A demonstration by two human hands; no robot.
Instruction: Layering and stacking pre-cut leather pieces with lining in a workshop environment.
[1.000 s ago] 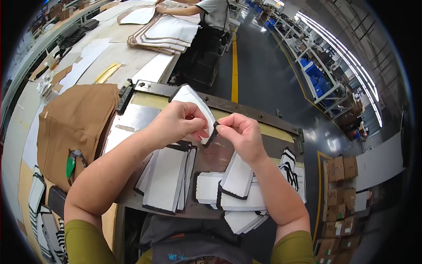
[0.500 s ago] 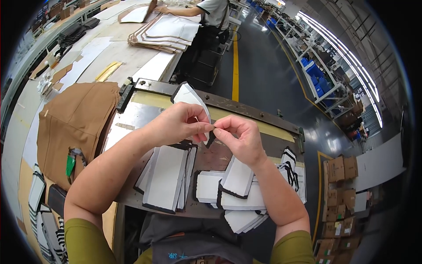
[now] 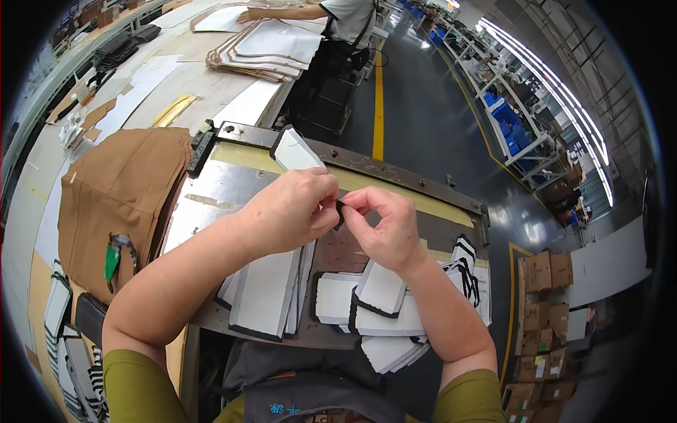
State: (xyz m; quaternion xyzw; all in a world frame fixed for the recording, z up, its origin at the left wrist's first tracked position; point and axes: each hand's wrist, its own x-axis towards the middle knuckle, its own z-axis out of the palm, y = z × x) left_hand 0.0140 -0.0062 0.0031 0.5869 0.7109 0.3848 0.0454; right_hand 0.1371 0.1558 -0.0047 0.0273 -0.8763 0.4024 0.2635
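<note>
Factory floor stretches behind a metal-topped table (image 3: 211,190) stacked with white, black-edged panels (image 3: 264,296). Over its middle, the left hand (image 3: 293,208) grips one white panel piece (image 3: 296,151) while the right hand (image 3: 384,225) pinches its black edge (image 3: 340,209); the next move seems to need careful fingertip alignment

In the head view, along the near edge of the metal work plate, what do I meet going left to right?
Green-handled tool on the brown cloth → tall stack of white black-edged panels → small white panel → angled white panel → black-and-white striped pieces → cardboard boxes on the floor.
</note>
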